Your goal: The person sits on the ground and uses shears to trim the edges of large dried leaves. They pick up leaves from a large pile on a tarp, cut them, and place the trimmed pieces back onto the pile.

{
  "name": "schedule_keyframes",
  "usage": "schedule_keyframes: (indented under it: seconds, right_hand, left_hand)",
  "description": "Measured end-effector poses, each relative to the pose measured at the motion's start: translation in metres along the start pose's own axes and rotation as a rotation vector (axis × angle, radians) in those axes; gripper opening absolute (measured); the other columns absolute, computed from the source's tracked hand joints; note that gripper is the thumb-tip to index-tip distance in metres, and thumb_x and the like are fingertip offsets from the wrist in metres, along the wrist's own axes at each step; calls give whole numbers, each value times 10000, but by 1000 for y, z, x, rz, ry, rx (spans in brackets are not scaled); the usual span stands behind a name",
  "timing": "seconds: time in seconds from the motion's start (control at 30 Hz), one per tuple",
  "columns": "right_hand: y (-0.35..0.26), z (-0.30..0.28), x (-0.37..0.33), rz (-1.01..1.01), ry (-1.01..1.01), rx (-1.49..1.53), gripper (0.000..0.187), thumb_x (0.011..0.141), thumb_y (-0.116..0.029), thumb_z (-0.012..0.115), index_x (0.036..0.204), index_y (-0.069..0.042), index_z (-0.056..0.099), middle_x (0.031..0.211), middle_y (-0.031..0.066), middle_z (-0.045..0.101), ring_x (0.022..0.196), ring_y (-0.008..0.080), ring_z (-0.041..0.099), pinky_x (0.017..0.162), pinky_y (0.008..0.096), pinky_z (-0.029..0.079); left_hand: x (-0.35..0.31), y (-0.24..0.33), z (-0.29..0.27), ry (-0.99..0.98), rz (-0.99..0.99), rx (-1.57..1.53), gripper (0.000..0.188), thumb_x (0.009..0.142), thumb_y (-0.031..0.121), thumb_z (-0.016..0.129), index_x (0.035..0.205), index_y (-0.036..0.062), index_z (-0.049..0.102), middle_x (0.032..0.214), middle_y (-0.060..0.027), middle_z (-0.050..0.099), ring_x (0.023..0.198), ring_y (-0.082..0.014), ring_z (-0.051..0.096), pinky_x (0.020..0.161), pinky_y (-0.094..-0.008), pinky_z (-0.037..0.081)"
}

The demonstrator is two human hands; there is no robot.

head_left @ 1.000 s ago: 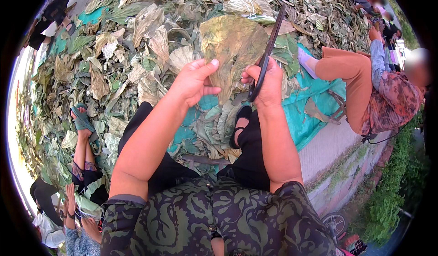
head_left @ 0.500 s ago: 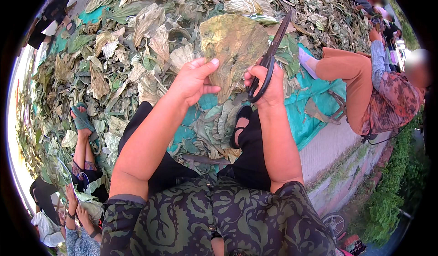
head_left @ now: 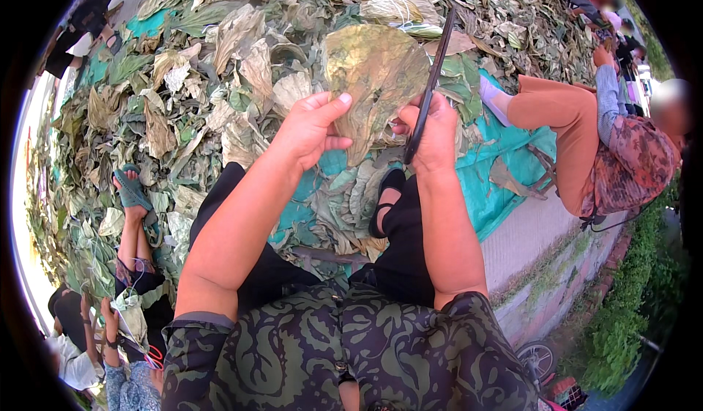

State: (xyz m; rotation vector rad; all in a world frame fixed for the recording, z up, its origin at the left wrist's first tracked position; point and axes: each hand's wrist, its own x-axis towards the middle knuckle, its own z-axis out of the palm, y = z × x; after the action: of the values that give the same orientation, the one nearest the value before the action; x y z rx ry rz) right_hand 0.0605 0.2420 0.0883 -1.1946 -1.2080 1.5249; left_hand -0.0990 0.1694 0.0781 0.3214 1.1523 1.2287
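A large dry leaf (head_left: 375,70), yellow-brown with a tapering lower end, is upright in front of me. My left hand (head_left: 313,129) pinches its lower left edge between thumb and fingers. Dark metal scissors (head_left: 433,74) are in my right hand (head_left: 437,129), edge-on, with the blades pointing up and away. The blades look closed and stand along the leaf's right edge. My right fingertips are close to that edge; whether they touch it I cannot tell. Below and beyond both hands spreads a deep heap of dried leaves (head_left: 249,67).
A tied bundle of pale leaves (head_left: 392,9) rests on the heap beyond the held leaf. Turquoise sheeting (head_left: 491,169) shows under the leaves. A person in brown trousers (head_left: 556,121) sits at the right; others sit at the lower left. Pavement and green shrubs (head_left: 622,323) lie lower right.
My right hand has turned the scissors from showing their handle loops to edge-on, and their tips have swung left. The leaf and my left hand have barely moved.
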Motion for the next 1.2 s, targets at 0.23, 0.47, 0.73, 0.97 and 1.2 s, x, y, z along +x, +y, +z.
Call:
schedule_keyframes:
  seconds: [0.23, 0.47, 0.73, 0.97, 1.2]
  right_hand:
    - [-4, -2, 0, 88, -63, 191, 172, 669, -14, 606, 783, -20, 478, 651, 68, 537, 519, 154, 559, 443, 243, 472]
    - [-6, -3, -1, 93, -82, 160, 193, 663, -8, 603, 807, -22, 475, 671, 76, 544, 544, 168, 566, 461, 268, 480]
    - [-4, -5, 0, 101, -88, 269, 191, 667, 7, 588, 818, -22, 475, 680, 77, 543, 550, 177, 570, 476, 281, 489]
    - [-1, -6, 0, 43, -85, 300, 189, 675, 15, 584, 832, -24, 485, 684, 78, 550, 548, 174, 574, 475, 278, 490]
    - [-7, -10, 3, 52, 0, 332, 189, 682, 15, 605, 805, -44, 475, 659, 76, 559, 514, 156, 570, 438, 252, 481]
  left_hand:
    - [1, 3, 0, 37, -10, -69, 252, 834, 283, 564, 987, 84, 534, 802, -9, 600, 623, -104, 571, 498, -220, 477]
    - [2, 2, -2, 66, -15, -51, 244, 839, 280, 554, 993, 92, 531, 806, -4, 604, 611, -91, 567, 477, -206, 456]
    - [4, 0, -2, 83, -34, -93, 169, 826, 253, 578, 932, 125, 545, 797, 6, 610, 611, -88, 581, 454, -206, 457]
    - [4, 0, -3, 71, -48, -107, 159, 838, 254, 559, 931, 127, 541, 793, 10, 612, 606, -89, 584, 452, -203, 454]
    - [5, 3, -9, 130, -26, -160, 159, 843, 251, 553, 926, 117, 537, 794, 7, 616, 606, -98, 589, 460, -214, 461]
